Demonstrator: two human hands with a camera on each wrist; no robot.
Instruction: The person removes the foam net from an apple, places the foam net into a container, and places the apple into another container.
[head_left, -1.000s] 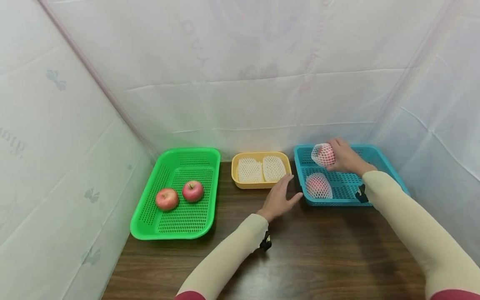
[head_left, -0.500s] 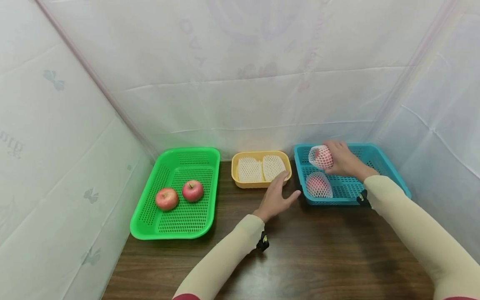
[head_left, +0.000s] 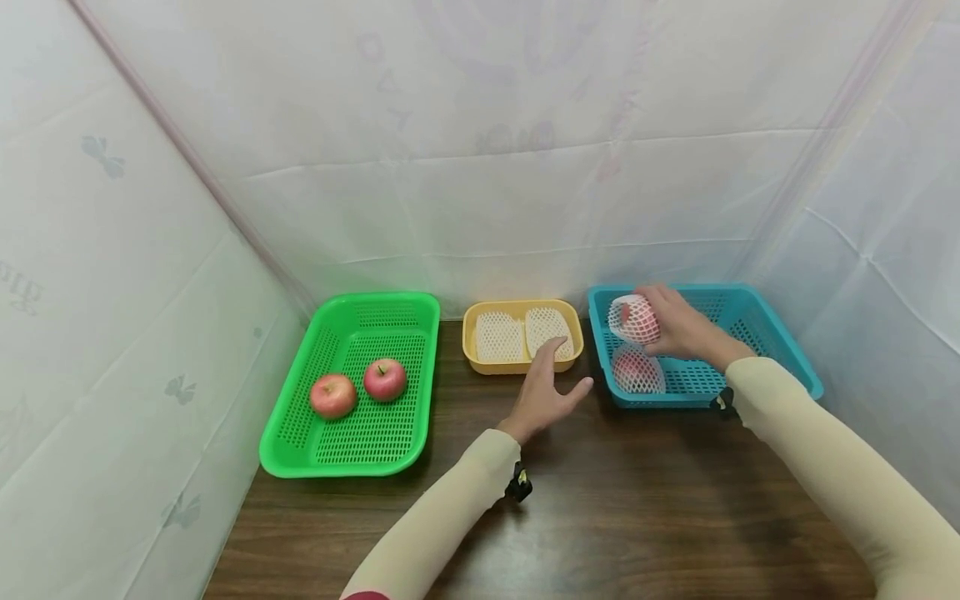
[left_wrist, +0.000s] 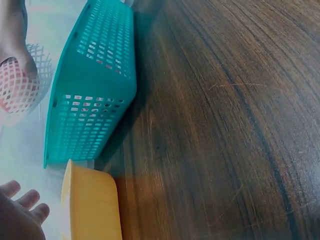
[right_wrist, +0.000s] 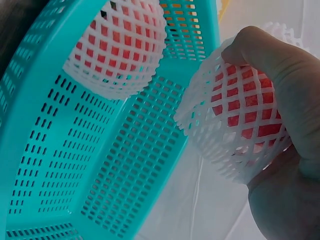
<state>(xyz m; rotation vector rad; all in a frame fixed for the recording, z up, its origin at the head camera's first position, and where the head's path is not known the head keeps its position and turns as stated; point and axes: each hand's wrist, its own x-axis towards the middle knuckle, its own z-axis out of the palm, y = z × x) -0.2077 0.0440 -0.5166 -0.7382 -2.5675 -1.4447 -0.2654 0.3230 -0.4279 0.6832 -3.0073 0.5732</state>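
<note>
My right hand (head_left: 681, 329) grips a red apple (right_wrist: 246, 102) wrapped in a white foam net (right_wrist: 210, 135), held above the left part of the blue basket (head_left: 780, 337). Under it in that basket lies a second apple in a foam net (head_left: 637, 372). My left hand (head_left: 542, 396) has its fingers spread and holds nothing. It hovers at the front edge of the yellow tray (head_left: 491, 367), where two flat foam nets (head_left: 499, 337) lie side by side. In the left wrist view, only several fingertips (left_wrist: 29, 199) of that hand show beside the tray.
At the left stands a green basket (head_left: 367, 467) with two bare apples (head_left: 333, 397) in it. The containers stand on a dark wooden table (head_left: 600, 508). White sheeting (head_left: 450, 200) rises behind them and on both sides.
The right hand has moved left and slightly down with the netted apple, now just above the other netted one. My left hand has drawn slightly to the left, fingers still spread.
</note>
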